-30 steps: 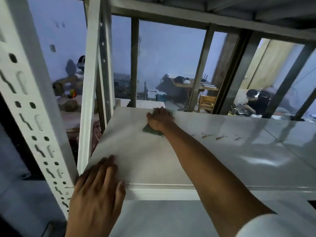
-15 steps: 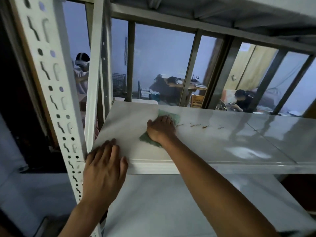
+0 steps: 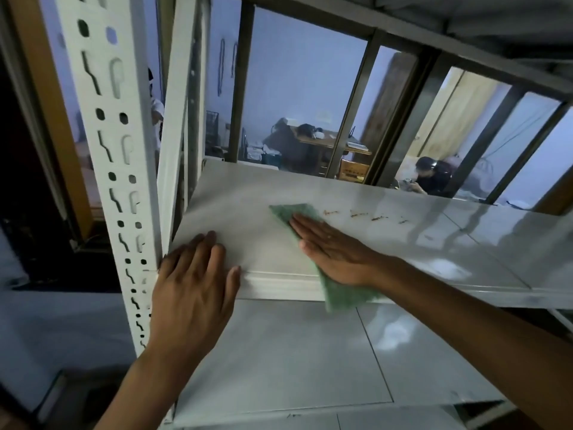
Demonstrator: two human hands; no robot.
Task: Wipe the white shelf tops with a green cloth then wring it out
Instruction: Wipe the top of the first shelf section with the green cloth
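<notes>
right hand [image 3: 336, 251] is flat on the green rectangular cloth [image 3: 310, 231], fingers straight and together, palm pressing it down onto the glossy white metal shelf top [image 3: 248, 218]. nothing curled round the fabric, just a flat press. the cloth runs from under the fingertips back toward the person, and its near end droops over the shelf's front lip, hanging in front of the lower white shelf [image 3: 279, 352]. left hand [image 3: 195, 280] sits at the near left corner of the same shelf top, fingers spread and laid flat on the surface, thumb side close to the white perforated steel upright [image 3: 117, 169], holding nothing. just beyond the cloth, a row of small brown rust-coloured specks [image 3: 359, 214] lies on the shelf, right of the fingertips. further right the surface shines with reflections. behind the rack, through dark posts, a wooden desk [image 3: 325, 141] stands against a pale blue wall, and a seated person in dark clothing [image 3: 429, 181] is bent forward.
</notes>
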